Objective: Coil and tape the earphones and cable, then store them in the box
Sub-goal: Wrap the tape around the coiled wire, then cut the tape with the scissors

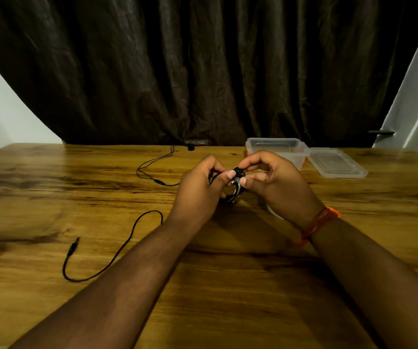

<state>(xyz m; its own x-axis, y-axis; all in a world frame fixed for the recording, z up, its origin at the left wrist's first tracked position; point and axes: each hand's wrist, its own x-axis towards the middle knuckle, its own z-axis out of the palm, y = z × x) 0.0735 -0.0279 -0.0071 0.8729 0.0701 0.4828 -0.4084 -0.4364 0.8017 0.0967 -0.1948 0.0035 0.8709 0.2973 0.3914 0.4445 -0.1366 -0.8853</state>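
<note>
Nearest on the wooden worktop (228, 285), at the left, lies a black audio cable (117, 250), its jack plug pointing up and away and its cord looping round toward the left forearm, where it passes out of sight.

Above the middle of the worktop both hands meet. The left hand (198, 187) curls its fingers (230, 174) round a small black coiled bundle of cable (237, 183), thumb pressed on top. The right hand (276, 182) pinches the same bundle from the other side between thumb and forefinger; something shiny shows on the coil, too blurred to name. An orange thread band (321, 222) circles the right wrist.

Farther left, thin black earphones (152, 170) lie loose on the worktop, the wire running back to an earbud at the far edge.

Behind the right hand stands a clear plastic box (276, 144), open, with its lid (336, 163) lying flat just beside it on the right. A dark curtain (203, 71) hangs beyond.
</note>
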